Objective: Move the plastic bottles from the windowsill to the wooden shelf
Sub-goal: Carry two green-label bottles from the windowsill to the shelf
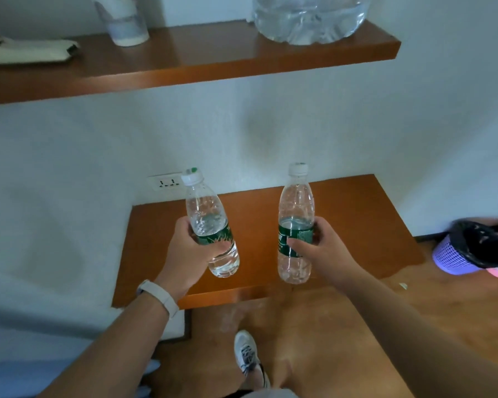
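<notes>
I hold two clear plastic bottles with green labels and white caps over the lower wooden shelf [357, 225]. My left hand [190, 251] grips the left bottle [206, 214] around its label; this bottle tilts to the left and hangs above the shelf. My right hand [325, 248] grips the right bottle [295, 214] at its label; it stands upright with its base at or just above the shelf surface. The windowsill is not in view.
An upper wooden shelf [213, 61] carries a large clear water jug [308, 18], a smaller clear container [124, 21] and a white folded item [26, 51]. A wall socket [167, 182] sits behind the left bottle. A purple bin [469, 248] lies on the wooden floor at right.
</notes>
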